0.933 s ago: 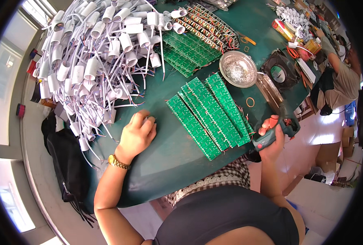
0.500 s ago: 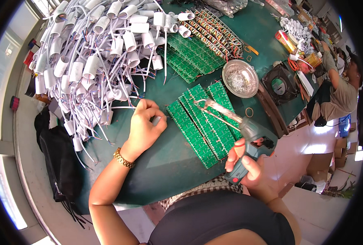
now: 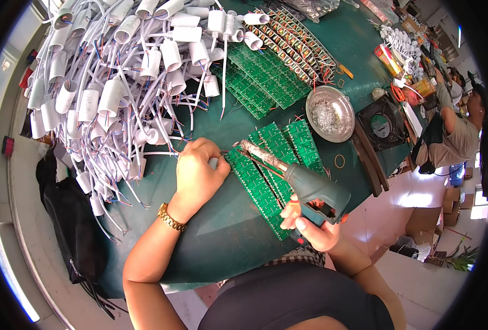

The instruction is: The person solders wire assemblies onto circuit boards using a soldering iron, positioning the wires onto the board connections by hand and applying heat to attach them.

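On your L, the pile of white-sleeved sockets & cables (image 3: 112,96) crowds the bench (image 3: 222,217), so mind the white lead reaching yr L hand (image 3: 197,173), whose grip's curled closed on a small pale piece (image 3: 214,163), mostly hidden. Steady that beside the top L corner of the leftmost green PCB (image 3: 260,192), fingers clear of the prob. hot soldering gun (image 3: 315,187) tip over that end (contact unclear), yr R hand (image 3: 320,235) wrapped round the gun. Swinging R, watch the metal bowl (image 3: 334,93) & cooling fan (image 3: 382,125).
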`<state>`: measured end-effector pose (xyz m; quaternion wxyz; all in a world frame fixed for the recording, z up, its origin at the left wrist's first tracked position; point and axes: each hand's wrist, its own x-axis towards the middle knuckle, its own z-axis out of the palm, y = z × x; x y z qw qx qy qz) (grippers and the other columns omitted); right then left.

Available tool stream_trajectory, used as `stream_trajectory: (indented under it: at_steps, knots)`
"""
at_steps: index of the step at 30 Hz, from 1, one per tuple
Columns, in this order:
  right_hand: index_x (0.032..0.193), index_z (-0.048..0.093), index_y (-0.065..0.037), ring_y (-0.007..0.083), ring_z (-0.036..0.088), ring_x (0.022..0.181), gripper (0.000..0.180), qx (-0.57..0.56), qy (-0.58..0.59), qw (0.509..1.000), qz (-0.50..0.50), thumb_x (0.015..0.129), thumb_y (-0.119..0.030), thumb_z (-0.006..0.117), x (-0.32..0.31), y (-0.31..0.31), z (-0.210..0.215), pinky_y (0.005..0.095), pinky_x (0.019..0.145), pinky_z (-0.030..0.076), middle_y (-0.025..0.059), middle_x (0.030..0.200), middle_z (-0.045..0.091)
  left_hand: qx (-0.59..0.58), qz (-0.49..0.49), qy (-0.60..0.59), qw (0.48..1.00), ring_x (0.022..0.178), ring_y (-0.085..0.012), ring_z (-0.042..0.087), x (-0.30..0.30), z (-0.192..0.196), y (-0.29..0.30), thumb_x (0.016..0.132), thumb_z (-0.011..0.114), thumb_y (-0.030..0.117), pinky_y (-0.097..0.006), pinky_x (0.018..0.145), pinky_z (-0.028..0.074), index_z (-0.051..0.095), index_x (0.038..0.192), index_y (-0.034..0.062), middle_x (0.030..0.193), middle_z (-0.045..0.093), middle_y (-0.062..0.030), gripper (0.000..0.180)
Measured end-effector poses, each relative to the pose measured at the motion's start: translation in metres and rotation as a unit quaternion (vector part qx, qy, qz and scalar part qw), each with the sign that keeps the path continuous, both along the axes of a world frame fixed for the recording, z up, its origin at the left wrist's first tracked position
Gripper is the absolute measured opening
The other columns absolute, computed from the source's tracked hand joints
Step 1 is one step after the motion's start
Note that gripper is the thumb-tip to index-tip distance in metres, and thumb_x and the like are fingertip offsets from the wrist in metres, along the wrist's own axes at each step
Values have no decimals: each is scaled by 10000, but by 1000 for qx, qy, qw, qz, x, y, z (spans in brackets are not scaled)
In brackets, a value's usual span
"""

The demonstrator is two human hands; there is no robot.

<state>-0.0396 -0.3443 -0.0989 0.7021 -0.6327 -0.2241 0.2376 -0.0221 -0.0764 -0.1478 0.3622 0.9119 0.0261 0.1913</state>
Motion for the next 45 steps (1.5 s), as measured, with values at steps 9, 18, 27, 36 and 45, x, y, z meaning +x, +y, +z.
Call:
stream_trajectory:
  at_steps: [9, 18, 27, 36, 45]
  knots:
    - [933, 590, 17, 144, 604, 688, 124, -50, -41, 998, -28, 824, -5, 646, 3, 4, -4, 267, 596, 473, 80, 831, 635, -17, -3, -14, 1000, 806, -285, 617, -3, -3, 3, 667, 635, -6, -368, 770, 492, 574, 669, 11, 834, 648, -106, 63]
    - [909, 587, 1, 167, 609, 560, 200, -151, -181, 972, -10, 766, -47, 717, 4, 6, -9, 262, 504, 458, 80, 784, 637, -9, -5, -23, 1000, 814, -285, 603, -6, -6, 4, 674, 643, -2, -378, 779, 474, 568, 703, 31, 846, 634, -99, 87]
    - [956, 583, 13, 195, 622, 572, 254, -173, -199, 965, -4, 750, -42, 721, 7, 15, 0, 279, 535, 483, 88, 776, 629, 5, 16, -29, 999, 813, -286, 592, -5, -10, 0, 678, 639, -11, -384, 775, 458, 552, 715, 42, 835, 626, -87, 108]
    - [921, 591, 11, 144, 610, 603, 198, -202, -180, 963, 2, 759, -28, 700, 2, 6, -7, 251, 542, 468, 68, 746, 623, 18, 4, -25, 1000, 793, -285, 586, -6, -9, 1, 683, 633, -9, -382, 763, 449, 548, 721, 48, 831, 623, -79, 109]
    - [1169, 489, 8, 189, 586, 643, 408, -111, -135, 983, -56, 885, -255, 618, -16, -11, -19, 325, 588, 496, 110, 809, 588, 39, -3, -31, 999, 800, -291, 581, -5, -8, -2, 693, 631, -17, -394, 738, 439, 541, 748, 51, 843, 626, -79, 125]
